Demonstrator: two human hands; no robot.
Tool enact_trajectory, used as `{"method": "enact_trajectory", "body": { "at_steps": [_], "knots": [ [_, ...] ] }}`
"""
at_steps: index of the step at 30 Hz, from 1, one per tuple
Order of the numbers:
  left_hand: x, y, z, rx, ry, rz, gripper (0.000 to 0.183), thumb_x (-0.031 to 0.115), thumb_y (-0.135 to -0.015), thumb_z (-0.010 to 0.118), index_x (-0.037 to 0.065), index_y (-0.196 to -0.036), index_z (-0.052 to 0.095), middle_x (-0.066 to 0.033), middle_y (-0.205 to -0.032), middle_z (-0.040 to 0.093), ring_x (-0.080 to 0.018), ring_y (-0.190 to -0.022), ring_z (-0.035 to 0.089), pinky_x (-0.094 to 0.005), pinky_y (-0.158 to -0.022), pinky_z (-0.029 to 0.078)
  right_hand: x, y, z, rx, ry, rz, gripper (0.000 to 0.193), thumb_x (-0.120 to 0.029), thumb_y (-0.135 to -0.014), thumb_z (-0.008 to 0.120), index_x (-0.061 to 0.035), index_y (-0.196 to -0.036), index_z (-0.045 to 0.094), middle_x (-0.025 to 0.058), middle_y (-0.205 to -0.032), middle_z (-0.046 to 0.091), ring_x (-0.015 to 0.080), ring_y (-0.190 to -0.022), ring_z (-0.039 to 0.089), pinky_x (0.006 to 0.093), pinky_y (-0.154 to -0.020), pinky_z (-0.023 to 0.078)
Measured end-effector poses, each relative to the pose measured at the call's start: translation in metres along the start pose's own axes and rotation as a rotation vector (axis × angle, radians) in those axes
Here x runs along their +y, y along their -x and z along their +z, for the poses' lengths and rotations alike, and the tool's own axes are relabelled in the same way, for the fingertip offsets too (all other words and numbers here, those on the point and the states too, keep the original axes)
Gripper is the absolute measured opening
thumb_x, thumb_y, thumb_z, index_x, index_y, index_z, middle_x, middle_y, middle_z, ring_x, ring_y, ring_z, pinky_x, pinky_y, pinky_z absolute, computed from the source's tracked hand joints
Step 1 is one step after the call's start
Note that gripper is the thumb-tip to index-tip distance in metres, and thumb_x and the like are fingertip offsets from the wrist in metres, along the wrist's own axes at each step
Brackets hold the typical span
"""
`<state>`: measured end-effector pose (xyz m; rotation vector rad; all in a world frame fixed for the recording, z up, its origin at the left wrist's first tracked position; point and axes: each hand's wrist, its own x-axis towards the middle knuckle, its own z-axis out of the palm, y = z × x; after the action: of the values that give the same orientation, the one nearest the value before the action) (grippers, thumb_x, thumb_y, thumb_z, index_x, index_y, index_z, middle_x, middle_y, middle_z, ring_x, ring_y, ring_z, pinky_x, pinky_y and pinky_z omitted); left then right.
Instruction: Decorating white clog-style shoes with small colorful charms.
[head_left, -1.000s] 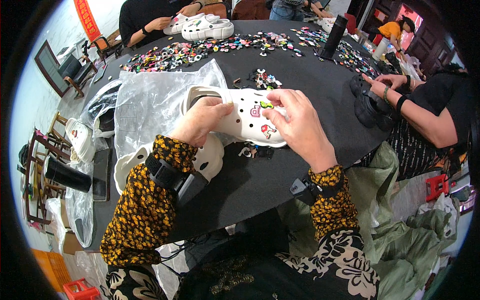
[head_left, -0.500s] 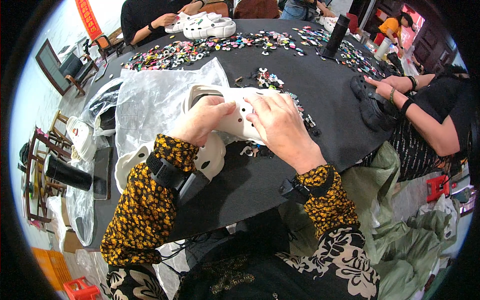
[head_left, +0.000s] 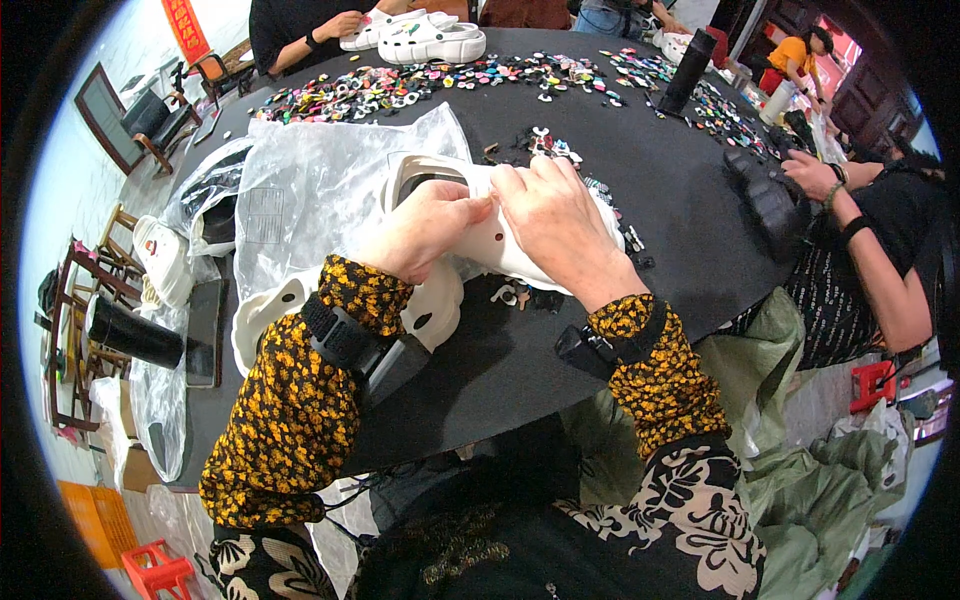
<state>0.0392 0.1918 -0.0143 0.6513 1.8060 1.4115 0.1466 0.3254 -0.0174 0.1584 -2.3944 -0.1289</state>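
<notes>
A white clog (head_left: 492, 250) with round holes is held above the table between my two hands. My left hand (head_left: 430, 228) is closed on its side near the foot opening, thumb on the upper. My right hand (head_left: 562, 225) is bent over the upper, fingertips pinched together close to the left thumb; anything between them is hidden. A second white clog (head_left: 438, 308) lies below, partly covered by my left forearm. Clear plastic packaging (head_left: 330, 165) spreads behind it. Small dark and pale charms (head_left: 548, 145) lie just beyond the held clog.
Many colourful charms (head_left: 400, 92) cover the far side of the dark table (head_left: 480, 390). A black cylinder (head_left: 688, 72) stands at the far right. Left are another white clog (head_left: 165, 260) and a black tumbler (head_left: 135, 335). At right, a co-worker handles a black clog (head_left: 768, 205).
My right fingers have gone from lying spread along the clog's upper to a pinch beside my left thumb. The co-worker's black clog at right has tilted.
</notes>
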Motion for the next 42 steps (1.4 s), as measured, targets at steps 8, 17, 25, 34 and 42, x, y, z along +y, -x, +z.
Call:
{"method": "enact_trajectory", "body": {
  "at_steps": [8, 17, 25, 34, 42],
  "knots": [
    [0.001, 0.003, 0.002, 0.001, 0.030, 0.044, 0.028, 0.020, -0.092, 0.061, -0.006, -0.101, 0.064, -0.0099, -0.088, 0.066, -0.0146, -0.076, 0.060, -0.0303, -0.067, 0.047, 0.002, -0.003, 0.001, -0.020, 0.130, -0.083, 0.010, -0.011, -0.077, 0.058, -0.0051, -0.084, 0.054, 0.0066, -0.073, 0.060, 0.0224, -0.074, 0.058, 0.0363, -0.075, 0.041],
    [0.006, 0.006, 0.007, 0.041, 0.051, 0.026, 0.021, 0.010, -0.089, 0.058, -0.006, -0.101, 0.063, -0.0100, -0.091, 0.067, -0.0142, -0.078, 0.062, -0.0287, -0.069, 0.048, 0.008, 0.000, 0.008, 0.067, 0.097, -0.179, 0.011, -0.011, -0.076, 0.057, -0.0045, -0.084, 0.054, 0.0043, -0.068, 0.060, 0.0194, -0.065, 0.062, 0.0349, -0.074, 0.039],
    [0.001, -0.002, 0.008, 0.024, 0.056, 0.033, 0.023, 0.011, -0.088, 0.058, -0.007, -0.101, 0.064, -0.0110, -0.092, 0.067, -0.0160, -0.080, 0.063, -0.0296, -0.070, 0.049, 0.006, 0.004, 0.008, 0.036, 0.150, -0.132, 0.012, -0.012, -0.076, 0.057, -0.0048, -0.085, 0.053, 0.0046, -0.068, 0.059, 0.0197, -0.064, 0.062, 0.0363, -0.070, 0.041],
    [0.003, -0.015, 0.005, 0.037, -0.072, 0.003, 0.022, 0.014, -0.089, 0.059, -0.006, -0.097, 0.064, -0.0107, -0.091, 0.067, -0.0165, -0.079, 0.062, -0.0316, -0.072, 0.048, 0.018, 0.013, -0.001, 0.229, -0.101, 0.026, 0.011, -0.010, -0.079, 0.060, -0.0057, -0.088, 0.053, 0.0055, -0.070, 0.058, 0.0234, -0.067, 0.061, 0.0383, -0.067, 0.044],
    [-0.003, -0.005, -0.003, -0.017, -0.053, 0.106, 0.028, 0.022, -0.092, 0.057, -0.004, -0.100, 0.064, -0.0084, -0.094, 0.066, -0.0142, -0.087, 0.059, -0.0277, -0.079, 0.045, 0.059, 0.024, -0.021, 0.247, -0.395, 0.660, 0.013, -0.019, -0.093, 0.057, -0.0069, -0.095, 0.058, 0.0179, -0.075, 0.066, 0.0378, -0.074, 0.065, 0.0471, -0.064, 0.049]
  ]
}}
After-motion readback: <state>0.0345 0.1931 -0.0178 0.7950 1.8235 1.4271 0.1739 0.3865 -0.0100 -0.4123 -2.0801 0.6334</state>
